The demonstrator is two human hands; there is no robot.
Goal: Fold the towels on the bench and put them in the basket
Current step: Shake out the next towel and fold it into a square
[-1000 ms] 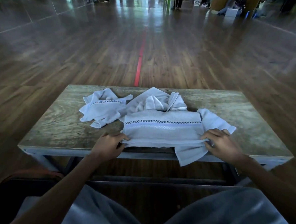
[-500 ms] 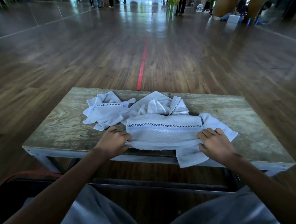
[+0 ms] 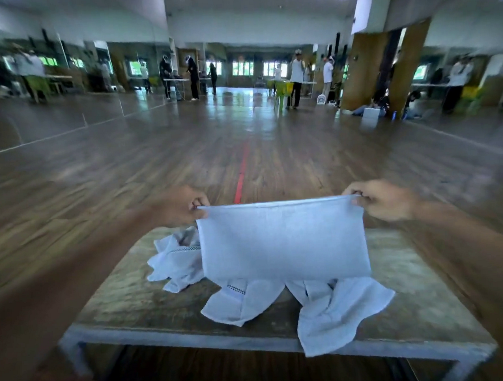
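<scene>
L hand (image 3: 178,209) & R hand (image 3: 380,199) each pinch a top corner of towel (image 3: 283,241), held taut above counter (image 3: 127,301) (other towels (image 3: 334,309) beneath).

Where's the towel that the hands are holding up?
In the head view, the held towel hangs mid-frame above the bench, stretched between the left hand and the right hand.

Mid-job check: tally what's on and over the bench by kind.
Towel held up: 1
Crumpled towel clumps: 3, left clump, middle clump, right clump (last two may join, hidden)
Hands: 2, left hand, right hand
Bench: 1
Total: 7
</scene>
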